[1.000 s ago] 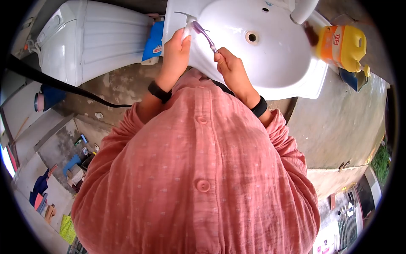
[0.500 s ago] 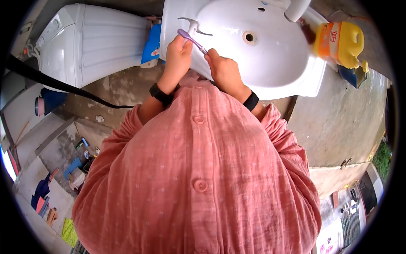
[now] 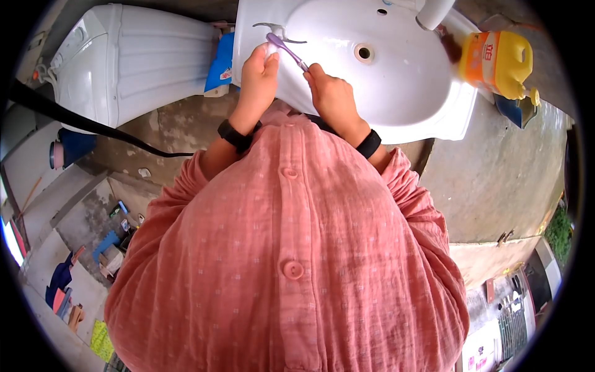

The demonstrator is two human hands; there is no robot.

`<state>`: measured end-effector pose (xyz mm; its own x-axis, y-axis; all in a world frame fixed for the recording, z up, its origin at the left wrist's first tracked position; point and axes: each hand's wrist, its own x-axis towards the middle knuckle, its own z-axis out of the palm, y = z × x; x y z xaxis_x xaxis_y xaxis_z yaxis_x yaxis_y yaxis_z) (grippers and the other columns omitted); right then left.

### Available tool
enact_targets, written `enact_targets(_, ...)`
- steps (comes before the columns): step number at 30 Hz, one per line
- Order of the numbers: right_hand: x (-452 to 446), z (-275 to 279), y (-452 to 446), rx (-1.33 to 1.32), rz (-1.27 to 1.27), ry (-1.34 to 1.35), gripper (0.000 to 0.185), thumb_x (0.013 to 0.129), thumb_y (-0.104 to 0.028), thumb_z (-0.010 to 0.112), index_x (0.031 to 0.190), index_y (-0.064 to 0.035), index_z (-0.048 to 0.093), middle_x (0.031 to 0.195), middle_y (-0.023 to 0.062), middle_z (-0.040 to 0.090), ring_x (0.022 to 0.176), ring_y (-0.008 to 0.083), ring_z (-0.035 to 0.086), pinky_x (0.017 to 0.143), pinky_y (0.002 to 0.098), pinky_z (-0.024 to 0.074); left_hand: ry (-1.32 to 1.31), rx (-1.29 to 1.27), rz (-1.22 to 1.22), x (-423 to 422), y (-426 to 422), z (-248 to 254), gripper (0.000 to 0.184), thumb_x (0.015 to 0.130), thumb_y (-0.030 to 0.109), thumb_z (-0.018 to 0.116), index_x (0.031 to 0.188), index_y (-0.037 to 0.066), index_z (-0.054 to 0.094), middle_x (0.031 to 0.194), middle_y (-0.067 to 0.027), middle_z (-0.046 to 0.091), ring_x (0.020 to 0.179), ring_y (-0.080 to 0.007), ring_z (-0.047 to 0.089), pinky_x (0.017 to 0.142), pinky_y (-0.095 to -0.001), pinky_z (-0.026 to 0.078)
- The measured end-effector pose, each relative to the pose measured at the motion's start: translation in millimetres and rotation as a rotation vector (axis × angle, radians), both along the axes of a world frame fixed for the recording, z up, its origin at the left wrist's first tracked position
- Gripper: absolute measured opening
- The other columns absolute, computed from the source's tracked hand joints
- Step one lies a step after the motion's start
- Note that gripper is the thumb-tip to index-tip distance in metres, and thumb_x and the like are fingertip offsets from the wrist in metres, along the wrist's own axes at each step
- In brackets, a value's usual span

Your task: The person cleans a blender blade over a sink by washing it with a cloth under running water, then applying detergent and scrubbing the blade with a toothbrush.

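Note:
Over the left rim of the white washbasin [image 3: 396, 99], my left hand [image 3: 259, 77] grips a pale handle whose head is a thin, curved, T-shaped metal piece [image 3: 279, 31]. My right hand [image 3: 333, 96] is closed on the lower end of a purple toothbrush [image 3: 288, 51]. The brush slants up and left, and its head lies over the pale handle just below the metal piece. Whether the bristles touch it is too small to tell. Both wrists wear black bands.
A yellow jug with an orange label [image 3: 496, 65] stands at the basin's right edge. On the left is a white washing machine [image 3: 149, 65], with a blue packet [image 3: 221, 65] between it and the basin. A black strap or hose [image 3: 93, 127] crosses the left side.
Compared with half a second ago, the toothbrush and my right hand sit slightly higher. The metal piece has tilted a little, and my left hand has shifted slightly up and left.

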<state>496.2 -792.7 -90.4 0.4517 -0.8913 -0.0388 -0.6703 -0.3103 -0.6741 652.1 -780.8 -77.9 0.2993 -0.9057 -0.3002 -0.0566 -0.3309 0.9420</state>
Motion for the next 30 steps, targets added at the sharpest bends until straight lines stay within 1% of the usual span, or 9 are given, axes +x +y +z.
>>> enact_targets(2, 1.1, 5.8, 4.0, -0.024, 0.050, -0.089, 0.018, 0.089, -0.020, 0.046, 0.081, -0.0042, 0.044, 0.052, 0.0120, 0.053, 0.048, 0.0316, 0.054, 0.044, 0.0405, 0.0419, -0.230, -0.090, -0.040, 7.4, -0.2, -10.6, 0.013, 0.088, 0.009, 0.047, 0.076, 0.004, 0.042, 0.053, 0.0060, 0.032, 0.043, -0.0024, 0.028, 0.038, -0.0206, 0.025)
enact_targets(8, 0.8, 6.3, 0.9, -0.023, 0.076, -0.065, 0.017, 0.088, -0.019, 0.047, 0.081, -0.0039, 0.044, 0.052, 0.0127, 0.054, 0.048, 0.0321, 0.054, 0.046, 0.0414, 0.0425, -0.390, -0.128, -0.084, 13.0, 0.0, -15.2, 0.012, 0.087, 0.010, 0.048, 0.079, 0.001, 0.046, 0.052, 0.0031, 0.038, 0.042, -0.0039, 0.034, 0.038, -0.0223, 0.028)
enact_targets(15, 6.3, 0.6, -3.1, -0.005, 0.062, -0.022, 0.018, 0.088, -0.020, 0.047, 0.081, -0.0035, 0.044, 0.052, 0.0138, 0.054, 0.047, 0.0329, 0.054, 0.044, 0.0415, 0.0427, -0.476, -0.075, -0.102, 14.0, 0.9, -12.3, 0.014, 0.087, 0.010, 0.048, 0.092, -0.002, 0.052, 0.054, -0.0004, 0.044, 0.044, -0.0068, 0.038, 0.040, -0.0246, 0.031)
enact_targets(18, 6.7, 2.8, -0.1, -0.065, 0.068, -0.044, 0.019, 0.088, -0.021, 0.047, 0.080, -0.0036, 0.045, 0.051, 0.0129, 0.053, 0.047, 0.0322, 0.055, 0.044, 0.0400, 0.0432, -0.508, -0.226, -0.061, 10.0, -1.3, -10.3, 0.014, 0.086, 0.009, 0.048, 0.092, -0.003, 0.052, 0.055, -0.0040, 0.045, 0.048, -0.0093, 0.041, 0.044, -0.0264, 0.033)
enact_targets(20, 4.0, 3.9, 1.5, -0.077, 0.097, -0.032, 0.019, 0.088, -0.021, 0.047, 0.080, -0.0035, 0.045, 0.052, 0.0131, 0.054, 0.048, 0.0322, 0.055, 0.044, 0.0403, 0.0433, -0.559, -0.093, -0.114, 13.3, 0.2, -4.3, 0.016, 0.086, 0.009, 0.048, 0.095, -0.003, 0.052, 0.060, -0.0083, 0.048, 0.052, -0.0127, 0.044, 0.049, -0.0284, 0.036)
enact_targets(24, 5.5, 4.5, 1.6, -0.080, 0.109, -0.056, 0.018, 0.088, -0.020, 0.047, 0.080, -0.0037, 0.044, 0.053, 0.0130, 0.054, 0.048, 0.0320, 0.055, 0.045, 0.0407, 0.0430, -0.543, -0.170, -0.083, 10.4, -1.7, -8.0, 0.017, 0.086, 0.010, 0.048, 0.096, -0.003, 0.052, 0.064, -0.0105, 0.051, 0.056, -0.0145, 0.045, 0.052, -0.0292, 0.038)
enact_targets(27, 3.9, 1.0, -0.3, -0.096, 0.084, -0.027, 0.018, 0.088, -0.020, 0.047, 0.080, -0.0039, 0.044, 0.051, 0.0123, 0.053, 0.047, 0.0316, 0.054, 0.044, 0.0409, 0.0424, -0.580, -0.072, -0.135, 11.0, 2.6, -1.8, 0.022, 0.086, 0.011, 0.048, 0.103, -0.003, 0.052, 0.066, -0.0104, 0.052, 0.056, -0.0156, 0.045, 0.053, -0.0296, 0.038)
enact_targets(29, 3.8, 3.8, -8.9, -0.046, -0.020, -0.046, 0.019, 0.088, -0.020, 0.047, 0.079, -0.0041, 0.043, 0.050, 0.0126, 0.051, 0.046, 0.0334, 0.052, 0.044, 0.0419, 0.0410, -0.525, -0.154, -0.093, 4.4, 2.4, 2.1, 0.018, 0.085, 0.011, 0.049, 0.096, -0.003, 0.051, 0.066, -0.0184, 0.055, 0.056, -0.0313, 0.053, 0.053, -0.0363, 0.041)
enact_targets(30, 4.0, 6.4, -10.1, -0.047, -0.015, -0.049, 0.019, 0.088, -0.020, 0.047, 0.079, -0.0041, 0.043, 0.050, 0.0126, 0.051, 0.046, 0.0334, 0.052, 0.044, 0.0419, 0.0410, -0.528, -0.154, -0.088, 4.1, 0.5, 3.7, 0.018, 0.085, 0.011, 0.049, 0.096, -0.003, 0.051, 0.066, -0.0184, 0.055, 0.056, -0.0313, 0.053, 0.053, -0.0363, 0.041)
